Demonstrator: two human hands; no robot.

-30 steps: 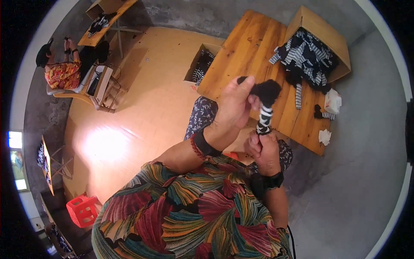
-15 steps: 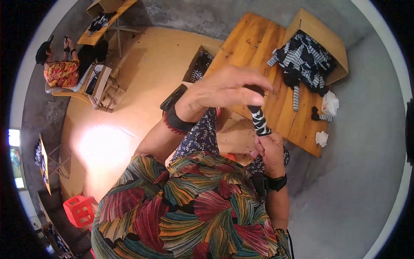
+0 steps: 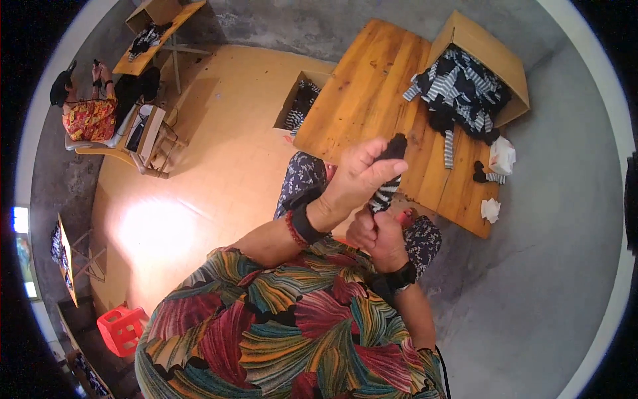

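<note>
The left hand [image 3: 357, 178], partly curled, grips the black-and-white knitted sock [image 3: 385, 194] at twelve o'clock from the right hand [image 3: 381, 238], fisted at its lower end; likely light, soft, stretchy, best held at both ends.

Knit piece [image 3: 387, 191], black far end [image 3: 397, 143], black-and-white stripes [image 3: 383, 197] nearer, held aslant midair.

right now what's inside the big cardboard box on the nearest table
Black and grey-striped knitted pieces spill from the cardboard box; they cover whatever lies deeper, unseen.
</note>
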